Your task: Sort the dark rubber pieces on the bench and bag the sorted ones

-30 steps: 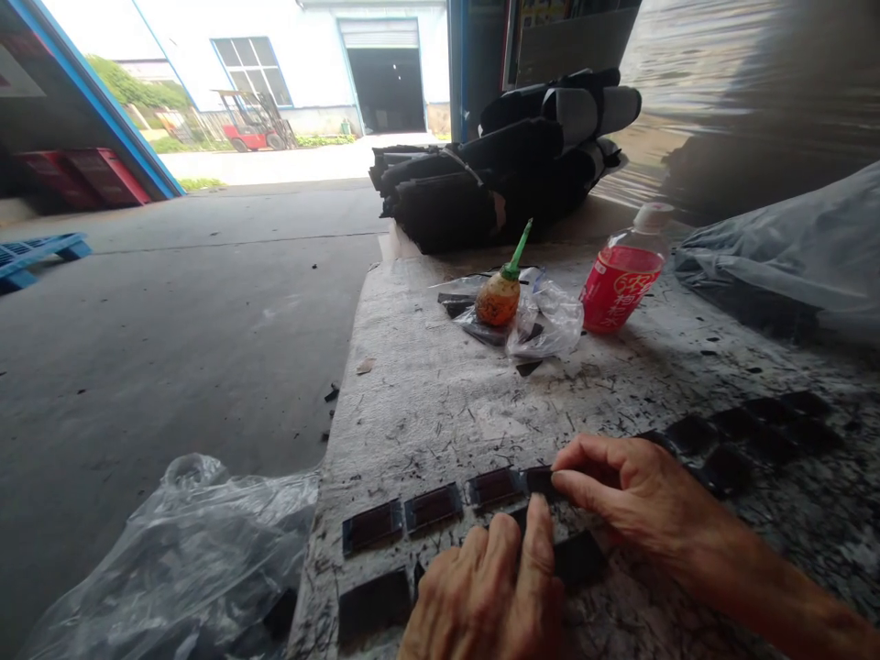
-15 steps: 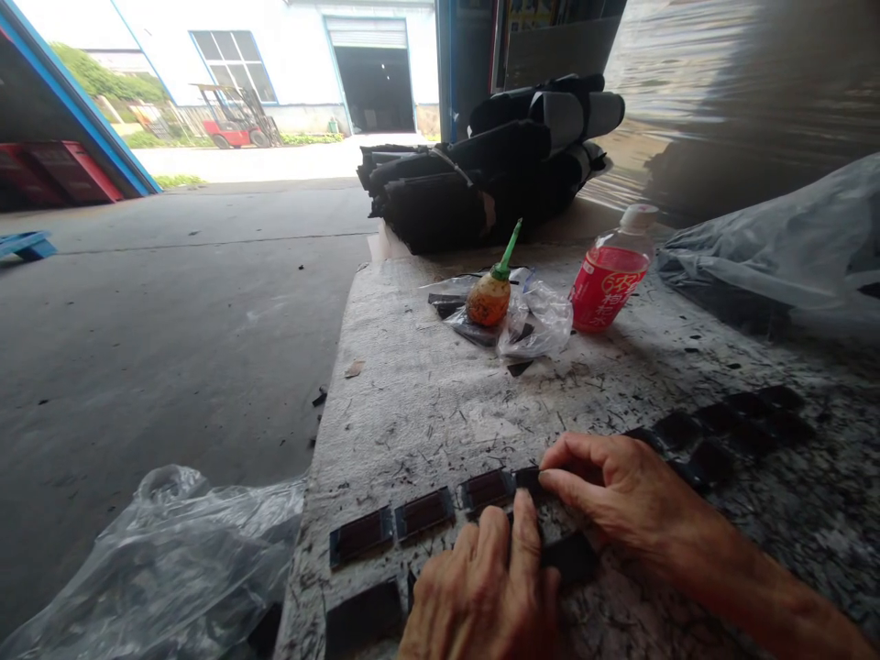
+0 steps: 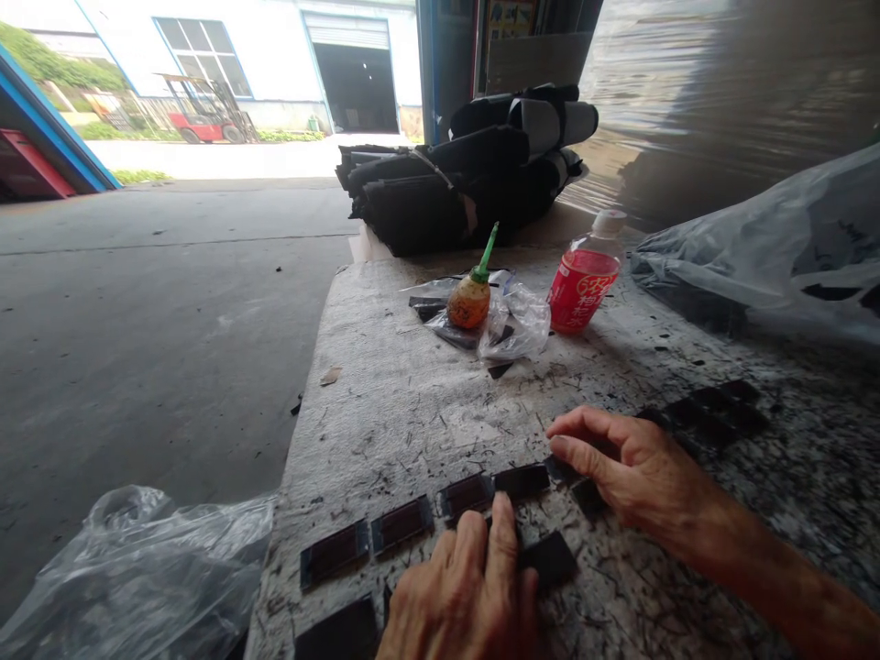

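Small flat black rectangular pieces lie in rows across the pale, scrap-covered work surface (image 3: 399, 385). My left hand (image 3: 467, 577) rests low at the middle, index finger stretched out and its tip at the near edge of one black piece (image 3: 522, 480). Beneath and beside that hand lie a larger black piece (image 3: 550, 561) and another dark piece (image 3: 336, 632). My right hand (image 3: 625, 467) is just to the right, thumb and forefinger brought together above a further black piece (image 3: 562, 469). Whatever is between those fingertips is too small to make out.
Behind the rows, an orange squeeze bottle (image 3: 469, 302) with a green nozzle stands on crumpled clear plastic (image 3: 526, 321). Beside it is a red-labelled drink bottle (image 3: 584, 275). Bundled black rolls (image 3: 426, 206) lie at the back; plastic sheeting hangs bottom left (image 3: 137, 568).
My right hand has let go of the black piece by my left fingertip and shifted right to the neighbouring one. That piece now lies flat in the row. The camera view has turned slightly right.
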Demonstrator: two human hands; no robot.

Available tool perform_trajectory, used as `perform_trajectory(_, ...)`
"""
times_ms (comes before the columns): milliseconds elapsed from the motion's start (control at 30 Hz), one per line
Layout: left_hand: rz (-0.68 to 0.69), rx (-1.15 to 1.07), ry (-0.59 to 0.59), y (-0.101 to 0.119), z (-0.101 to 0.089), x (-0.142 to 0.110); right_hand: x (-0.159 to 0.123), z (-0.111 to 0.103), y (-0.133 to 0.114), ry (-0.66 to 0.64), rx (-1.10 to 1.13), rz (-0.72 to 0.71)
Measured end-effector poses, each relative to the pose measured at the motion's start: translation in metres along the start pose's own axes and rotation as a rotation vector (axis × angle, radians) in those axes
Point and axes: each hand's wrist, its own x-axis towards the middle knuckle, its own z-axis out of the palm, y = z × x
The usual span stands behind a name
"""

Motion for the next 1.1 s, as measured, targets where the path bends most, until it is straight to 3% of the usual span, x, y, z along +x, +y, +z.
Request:
perform_trajectory(167, -0.012, -0.004, -0.014, 0.001, -0.002, 0.001, 0.000, 0.010, -0.006, -0.007, -0.151, -0.048)
perform_trajectory(300, -0.017, 0.000, -0.014, 0.002, -0.002, 0.001, 0.004, 0.021, -0.004, 0.054, -0.284, -0.200)
perform_trajectory(567, -0.028, -0.026, -0.016, 0.003, -0.002, 0.002, 0.003, 0.025, 0.010, 0.082, -0.345, -0.333)
perform_trajectory(667, -0.034, -0.018, -0.005, 0.004, -0.003, 0.002, -0.004, 0.019, 0.012, 0.152, -0.391, -0.387)
perform_trajectory(767, -0.037, -0.018, -0.014, 0.004, -0.004, 0.003, -0.016, 0.018, 0.014, 0.258, -0.441, -0.553)
perform_trajectory(900, -0.055, -0.009, -0.046, 0.006, -0.006, 0.003, -0.030, 0.032, 0.020, 0.301, -0.556, -0.749)
perform_trajectory(1100, -0.071, -0.093, -0.080, 0.004, -0.011, 0.005, -0.033, 0.051, 0.024, 0.351, -0.765, -0.798)
